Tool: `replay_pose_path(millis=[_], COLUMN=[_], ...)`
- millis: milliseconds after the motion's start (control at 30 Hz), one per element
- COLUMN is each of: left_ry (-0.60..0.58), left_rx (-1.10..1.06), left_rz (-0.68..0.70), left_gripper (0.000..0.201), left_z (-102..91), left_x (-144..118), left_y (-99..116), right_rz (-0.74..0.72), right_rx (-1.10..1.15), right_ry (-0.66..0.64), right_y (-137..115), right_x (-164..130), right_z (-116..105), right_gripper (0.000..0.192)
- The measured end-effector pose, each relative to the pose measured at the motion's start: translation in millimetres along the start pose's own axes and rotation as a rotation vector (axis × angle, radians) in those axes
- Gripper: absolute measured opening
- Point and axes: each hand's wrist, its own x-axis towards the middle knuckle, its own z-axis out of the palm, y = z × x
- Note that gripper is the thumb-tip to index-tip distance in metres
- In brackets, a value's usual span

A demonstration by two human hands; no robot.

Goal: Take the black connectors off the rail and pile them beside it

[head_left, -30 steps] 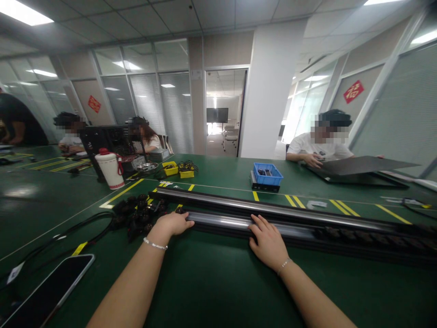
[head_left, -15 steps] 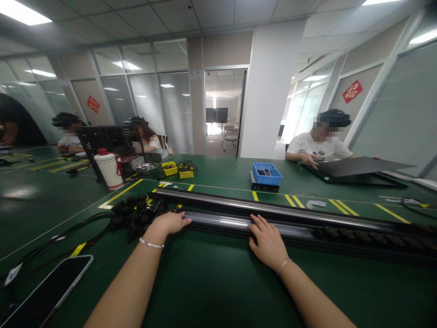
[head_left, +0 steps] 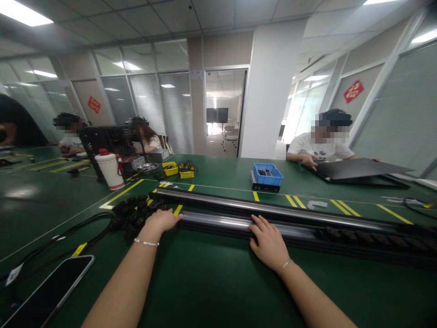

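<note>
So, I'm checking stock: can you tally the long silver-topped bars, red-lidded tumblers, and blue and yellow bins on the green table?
Silver-topped bars: 2
Yellow bins: 2
Blue bin: 1
Red-lidded tumbler: 1
Total: 6

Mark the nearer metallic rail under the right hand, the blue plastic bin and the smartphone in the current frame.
Nearer metallic rail (head_left: 215,220): head view, on its shiny upper surface.
Blue plastic bin (head_left: 269,180): head view, on its front wall.
Smartphone (head_left: 52,289): head view, on its dark screen.
</note>
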Motion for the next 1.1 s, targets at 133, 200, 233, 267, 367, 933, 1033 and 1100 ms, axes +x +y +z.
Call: replay_pose_path(millis=[133, 200, 233, 267, 367, 933, 1033, 1100], left_ry=[-0.080, -0.055, -0.037, -0.016, 0.057, 0.396, 0.359, 0.347], left_rx=[-0.041, -0.073, -0.086, -0.094, -0.106, -0.090, -0.108, -0.106], left_rz=[-0.114, -0.134, -0.145, -0.157, -0.220, 0.321, 0.541, 0.556], left_gripper=[0.080, 0.080, 0.079, 0.079, 0.078, 0.050, 0.048, 0.047], left_z=[-7.5, -12.2, -14.5, -16.8, -22.3, -4.9, 18.5, 30.0], left_x=[-4.7, -7.3, -8.5, -9.7, -13.3, -42.2, -55.3, -60.4], left_y=[3.6, 5.0, 5.5, 5.8, 5.7, 78.8, 107.4, 115.6], right_rz=[-0.001, -0.001, -0.001, -0.001, -0.005, 0.002, -0.001, -0.004], right_rx=[0.005, 0.003, 0.002, 0.002, 0.001, 0.007, 0.011, 0.023], right_ry=[-0.003, -0.007, -0.009, -0.010, -0.007, -0.019, -0.011, 0.000], right_y=[-0.4, -0.4, -0.4, -0.4, -0.3, -1.9, -1.2, -0.7], right_x=[0.0, 0.3, 0.5, 0.6, 1.1, 0.7, -0.5, -0.4], right_z=[-1.2, -1.7, -1.8, -1.8, -1.8, -5.2, -5.6, -5.1], right_gripper=[0.029, 0.030, 0.030, 0.030, 0.029, 0.032, 0.034, 0.034])
